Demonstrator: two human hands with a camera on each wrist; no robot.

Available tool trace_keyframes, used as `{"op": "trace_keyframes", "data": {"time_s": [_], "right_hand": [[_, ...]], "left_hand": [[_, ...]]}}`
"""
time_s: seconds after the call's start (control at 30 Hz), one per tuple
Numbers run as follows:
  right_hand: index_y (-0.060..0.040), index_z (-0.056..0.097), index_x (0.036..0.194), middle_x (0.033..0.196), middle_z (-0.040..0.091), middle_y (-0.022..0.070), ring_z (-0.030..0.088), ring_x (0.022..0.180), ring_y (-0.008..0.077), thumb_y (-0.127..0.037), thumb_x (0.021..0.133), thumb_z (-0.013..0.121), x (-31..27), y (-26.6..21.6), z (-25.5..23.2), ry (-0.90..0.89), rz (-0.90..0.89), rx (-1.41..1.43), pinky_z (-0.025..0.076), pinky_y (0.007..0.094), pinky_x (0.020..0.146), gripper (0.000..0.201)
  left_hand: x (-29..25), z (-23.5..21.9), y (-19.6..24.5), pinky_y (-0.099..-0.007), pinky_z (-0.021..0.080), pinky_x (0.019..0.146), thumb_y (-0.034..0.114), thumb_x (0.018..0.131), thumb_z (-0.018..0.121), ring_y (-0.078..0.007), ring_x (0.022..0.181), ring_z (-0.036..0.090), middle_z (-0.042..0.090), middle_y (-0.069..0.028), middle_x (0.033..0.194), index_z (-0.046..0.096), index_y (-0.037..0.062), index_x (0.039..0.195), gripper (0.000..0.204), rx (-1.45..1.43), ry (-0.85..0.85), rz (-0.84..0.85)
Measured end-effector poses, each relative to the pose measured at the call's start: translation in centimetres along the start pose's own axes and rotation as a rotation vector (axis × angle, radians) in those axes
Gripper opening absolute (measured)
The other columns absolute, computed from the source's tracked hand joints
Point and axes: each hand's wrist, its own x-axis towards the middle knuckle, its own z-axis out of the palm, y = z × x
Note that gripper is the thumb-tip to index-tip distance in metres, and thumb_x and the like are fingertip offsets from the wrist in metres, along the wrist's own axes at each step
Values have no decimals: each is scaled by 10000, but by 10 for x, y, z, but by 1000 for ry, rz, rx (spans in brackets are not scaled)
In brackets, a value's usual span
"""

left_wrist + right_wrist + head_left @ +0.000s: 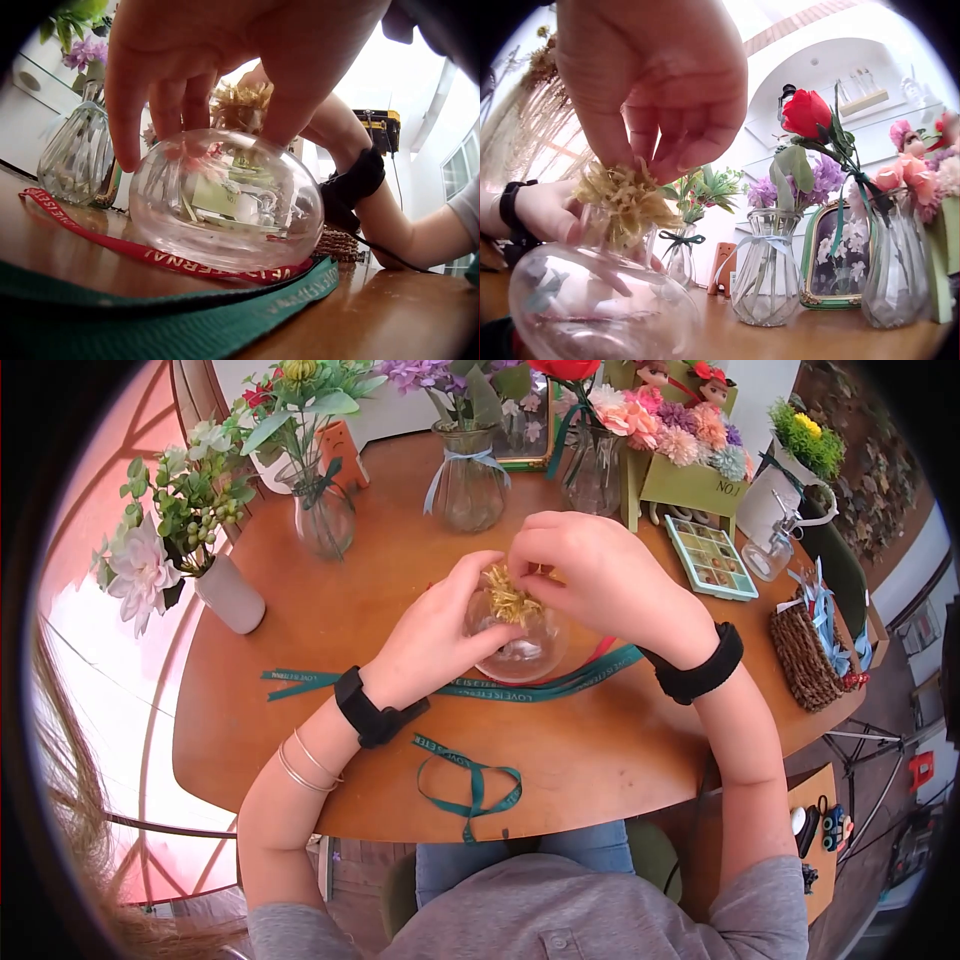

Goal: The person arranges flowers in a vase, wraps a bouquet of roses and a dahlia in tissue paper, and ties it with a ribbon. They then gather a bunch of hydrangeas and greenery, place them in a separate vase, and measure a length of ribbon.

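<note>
A low round clear glass vase (535, 655) stands on the wooden table (330, 760) before the person. My left hand (425, 630) holds it from above, thumb and fingers spread to either side of its neck; the left wrist view shows the fingertips down on the glass shoulder (225, 150). A yellowish dried flower (622, 199) sits bunched in the vase's mouth. From above, my right hand (595, 575) pinches the top of this flower between thumb and fingers. Under and beside the vase run a red lettered ribbon (165, 259) and green lettered ribbons (490, 692).
A looped green ribbon (475, 790) lies near the front edge. Along the back stand glass vases of flowers, among them one with a blue bow (468, 480). At left is a white vase (232, 595); at right, a compartment box (712, 558) and a wicker basket (805, 655).
</note>
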Motion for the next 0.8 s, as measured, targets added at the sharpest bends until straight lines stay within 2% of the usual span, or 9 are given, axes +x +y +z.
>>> {"op": "trace_keyframes", "data": {"time_s": [0.07, 0.27, 0.47, 0.57, 0.63, 0.7, 0.73, 0.77, 0.8], "right_hand": [[-35, 529, 651, 663, 518, 87, 533, 655, 273, -73, 656, 559, 0, 2, 2, -7, 35, 67, 441, 357, 564, 48], [-30, 506, 648, 665, 521, 108, 530, 633, 292, -70, 653, 529, 2, -2, -1, 20, 88, 41, 433, 375, 540, 46], [-22, 506, 669, 657, 522, 119, 528, 633, 299, -73, 658, 523, 0, -7, 3, -19, 3, 12, 431, 379, 540, 55], [-15, 509, 688, 640, 516, 118, 521, 610, 288, -59, 658, 520, -3, -4, -2, -76, 19, 133, 427, 370, 539, 55], [-9, 520, 723, 648, 524, 111, 524, 606, 253, -39, 675, 521, -1, -1, -16, -250, 131, 283, 429, 342, 549, 56], [-7, 524, 740, 654, 528, 107, 528, 613, 237, -31, 682, 524, -2, 2, -24, -177, 154, 325, 428, 327, 555, 62], [-6, 528, 757, 659, 533, 104, 532, 620, 220, -23, 689, 526, -1, 3, -27, -103, 180, 369, 428, 313, 561, 70], [-5, 539, 784, 681, 544, 108, 544, 643, 210, -26, 703, 531, 0, 3, -33, -116, 213, 343, 436, 302, 575, 84], [-5, 539, 784, 681, 544, 108, 544, 643, 210, -26, 703, 531, 0, 3, -33, -114, 212, 340, 436, 302, 575, 84]], "left_hand": [[0, -1, 3, -352, 415, 792, 223, 716, 618, -315, 949, 515, 522, -172, 1025, 366, 39, 1126, 515, 26, -12, -43], [-1, 1, -1, -348, 414, 795, 238, 722, 615, -313, 957, 511, 516, -178, 1033, 357, 45, 1147, 533, 72, 26, -13], [0, 0, 0, -344, 411, 807, 248, 722, 616, -313, 965, 505, 505, -174, 1050, 344, 35, 1166, 563, 31, 5, -22], [-1, 4, -8, -346, 409, 813, 256, 719, 617, -310, 970, 504, 501, -169, 1062, 334, 31, 1176, 583, 16, 25, -11], [-1, 3, -6, -346, 409, 813, 258, 719, 618, -309, 971, 503, 500, -168, 1065, 331, 34, 1181, 588, 30, 24, -8], [-2, 3, -5, -346, 409, 813, 260, 719, 618, -307, 972, 503, 499, -167, 1069, 327, 36, 1185, 594, 42, 22, -5], [-2, 2, -3, -304, 418, 776, 203, 727, 620, -236, 947, 503, 486, -136, 1078, 320, 33, 1197, 583, 50, 15, -10], [-2, 2, -2, -262, 427, 739, 146, 736, 622, -164, 921, 503, 473, -106, 1086, 313, 30, 1209, 578, 58, 8, -15], [-2, 2, -3, -262, 427, 739, 146, 736, 622, -164, 921, 503, 473, -106, 1086, 313, 30, 1209, 578, 59, 9, -12]]}}
